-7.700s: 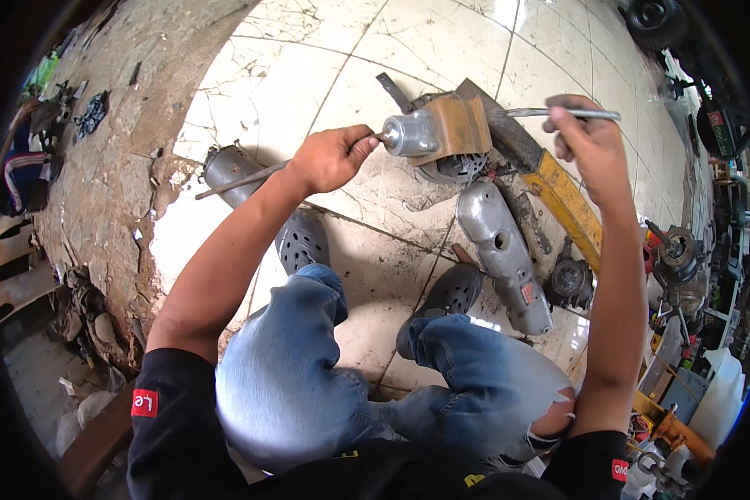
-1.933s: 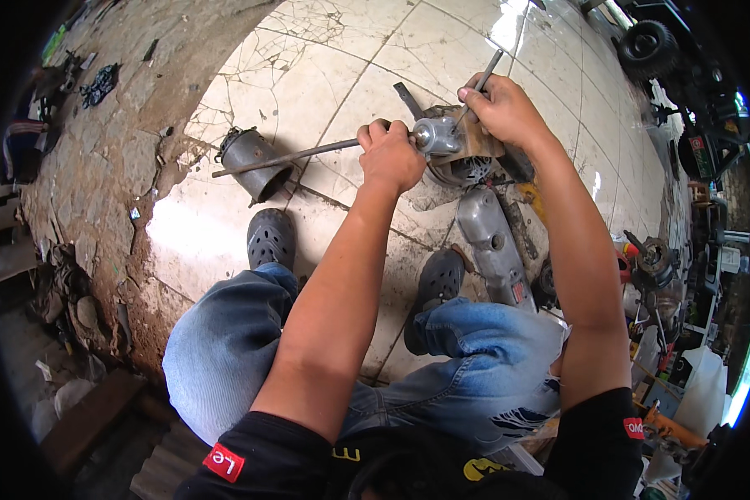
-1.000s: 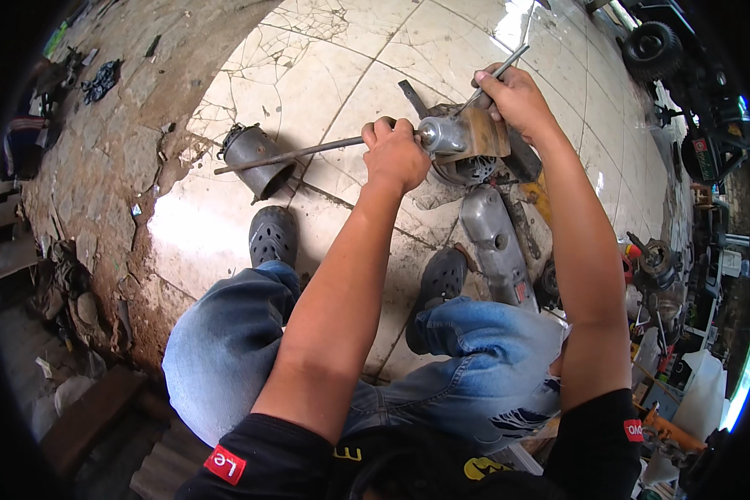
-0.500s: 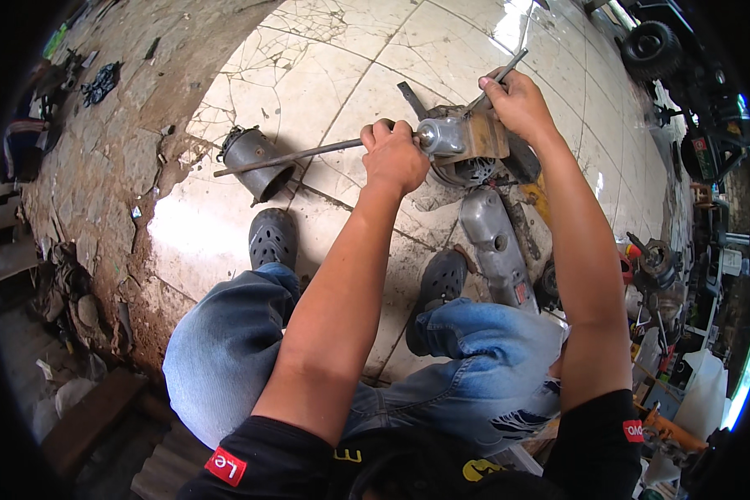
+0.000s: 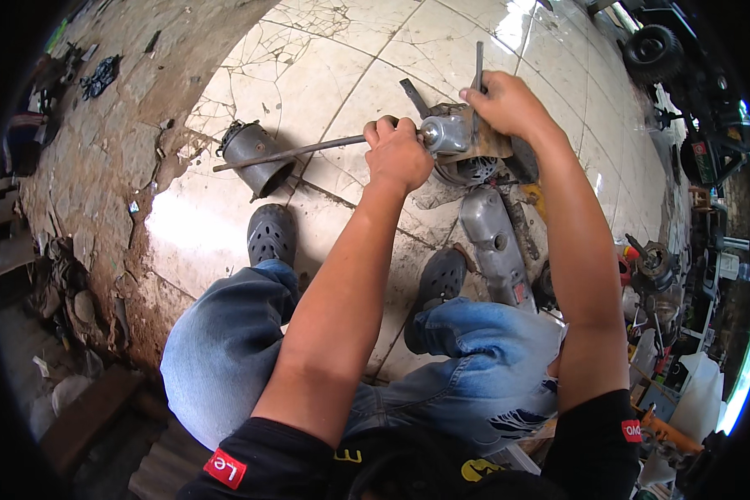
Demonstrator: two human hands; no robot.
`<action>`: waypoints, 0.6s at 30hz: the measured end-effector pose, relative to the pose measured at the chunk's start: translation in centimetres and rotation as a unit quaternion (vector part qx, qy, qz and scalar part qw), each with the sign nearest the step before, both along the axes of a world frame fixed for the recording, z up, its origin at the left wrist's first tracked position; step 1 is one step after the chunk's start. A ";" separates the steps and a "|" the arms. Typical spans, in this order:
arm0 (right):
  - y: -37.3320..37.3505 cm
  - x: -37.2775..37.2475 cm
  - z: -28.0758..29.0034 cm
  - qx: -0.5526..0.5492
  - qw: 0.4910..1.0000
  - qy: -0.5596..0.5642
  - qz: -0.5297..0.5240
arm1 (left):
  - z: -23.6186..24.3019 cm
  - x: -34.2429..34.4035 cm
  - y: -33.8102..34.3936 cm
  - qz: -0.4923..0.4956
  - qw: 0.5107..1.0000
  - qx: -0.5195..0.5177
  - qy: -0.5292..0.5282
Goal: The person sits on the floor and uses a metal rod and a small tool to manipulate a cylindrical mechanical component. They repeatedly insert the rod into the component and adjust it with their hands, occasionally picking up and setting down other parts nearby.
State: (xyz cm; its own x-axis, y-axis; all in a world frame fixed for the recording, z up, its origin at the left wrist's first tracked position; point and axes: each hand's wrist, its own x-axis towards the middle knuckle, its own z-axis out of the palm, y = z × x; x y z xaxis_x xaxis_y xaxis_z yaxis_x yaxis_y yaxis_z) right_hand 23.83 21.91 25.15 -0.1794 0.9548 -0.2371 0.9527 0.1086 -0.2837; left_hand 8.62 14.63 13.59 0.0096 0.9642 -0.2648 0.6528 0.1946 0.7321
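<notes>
My left hand (image 5: 398, 158) is closed around a long metal rod (image 5: 325, 145), close to its end by a silver metal housing (image 5: 448, 133). The rod's other end reaches left across a dark cylindrical casing (image 5: 254, 158) lying on the tiles. My right hand (image 5: 510, 104) grips a thin flat metal bar (image 5: 479, 65), which stands nearly upright. Its lower end rests on or beside a brownish block (image 5: 492, 143) next to the housing; the exact contact cannot be made out. Underneath lies a round part with copper-grey slots (image 5: 472, 172), mostly covered.
A long grey metal cover (image 5: 498, 242) lies near my right shoe (image 5: 442, 279). A dark strip (image 5: 413, 97) sticks out behind the housing. Bare broken ground (image 5: 125, 158) borders the tiles at left. Tools and parts (image 5: 654, 267) crowd the right side, with a black wheel (image 5: 652, 50) beyond.
The thin bar in my right hand has swung from leaning right to nearly upright, and that hand has shifted slightly left. My left hand keeps its hold on the rod, barely moved.
</notes>
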 end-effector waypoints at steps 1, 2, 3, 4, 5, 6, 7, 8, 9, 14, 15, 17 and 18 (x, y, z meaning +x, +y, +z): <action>0.0 0.4 -1.1 -0.014 0.999 -0.033 0.031 | 0.0 0.1 -0.1 0.000 1.000 -0.001 0.001; -0.4 -0.1 -2.0 0.004 0.999 -0.010 0.033 | 0.1 0.2 0.0 0.000 1.000 -0.002 0.001; -0.2 0.0 -2.1 0.034 0.999 0.012 0.027 | 0.1 0.2 0.1 0.000 1.000 -0.002 0.005; 0.2 -0.1 -2.3 0.063 0.997 0.034 0.021 | 0.1 0.2 0.2 0.000 1.000 -0.003 0.008; 0.2 -0.3 -2.2 0.093 0.994 0.055 0.014 | 0.2 0.3 0.2 -0.001 1.000 -0.003 0.011; 1.0 0.4 -3.0 0.177 0.974 0.143 0.016 | 0.3 0.3 0.1 -0.004 1.000 -0.006 0.011; 1.1 1.2 -3.0 0.168 0.978 0.125 -0.013 | 0.3 0.4 0.1 -0.007 1.000 -0.008 0.010; 1.2 1.0 -2.3 0.158 0.980 0.110 -0.037 | 0.3 0.2 0.1 -0.005 1.000 -0.011 0.013; 1.3 0.8 -1.7 0.149 0.982 0.095 -0.062 | 0.3 0.1 0.1 -0.003 1.000 -0.007 0.012; 0.4 1.7 -3.5 0.037 0.999 0.032 0.013 | 0.0 0.3 0.1 0.007 1.000 0.014 0.009; 0.9 2.1 -3.5 0.110 0.993 0.050 0.018 | 0.0 0.3 0.2 0.006 1.000 0.017 0.006; 1.2 2.2 -3.3 0.251 0.964 0.087 0.030 | 0.0 0.3 0.2 0.007 1.000 0.020 -0.001; 1.5 2.5 -2.2 0.218 0.972 0.082 0.005 | 0.0 0.2 0.2 0.005 1.000 0.015 0.000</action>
State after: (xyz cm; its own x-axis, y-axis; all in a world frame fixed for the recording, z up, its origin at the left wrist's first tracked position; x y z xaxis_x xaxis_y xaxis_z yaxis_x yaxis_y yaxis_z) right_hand 26.34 23.43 22.90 -0.1908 0.9561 0.2223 0.8964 0.2620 -0.3575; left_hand 8.81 14.82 13.54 0.0006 0.9719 -0.2352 0.6504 0.1783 0.7384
